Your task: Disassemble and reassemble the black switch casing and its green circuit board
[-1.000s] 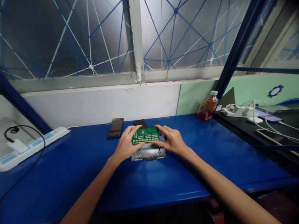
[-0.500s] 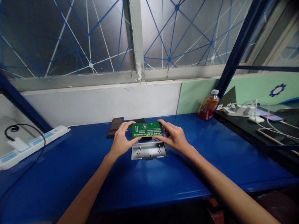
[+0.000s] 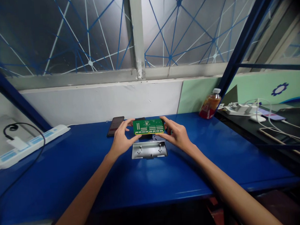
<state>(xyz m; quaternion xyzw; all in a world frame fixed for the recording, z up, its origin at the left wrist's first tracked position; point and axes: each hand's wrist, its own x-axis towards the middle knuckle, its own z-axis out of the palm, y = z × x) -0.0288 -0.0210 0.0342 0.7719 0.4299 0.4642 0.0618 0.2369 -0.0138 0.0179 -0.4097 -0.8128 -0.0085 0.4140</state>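
Note:
A green circuit board is held up above the blue table, its printed face toward me. My left hand pinches its left end between thumb and fingers. The right end is gripped the same way by my right hand. Just below and nearer to me, a grey metal tray-shaped housing lies on the table, with two small posts or screws standing inside. Behind the board a dark flat object is mostly hidden. Beside my left hand lies a black phone.
At the left a white power strip with a black cable lies on the blue table. A drink bottle stands at the back right. Further right, a black surface carries chargers, white cables and another phone.
The board has risen slightly in view, and shifted a little to the right. Both hands keep their hold on its ends. The housing stays in place.

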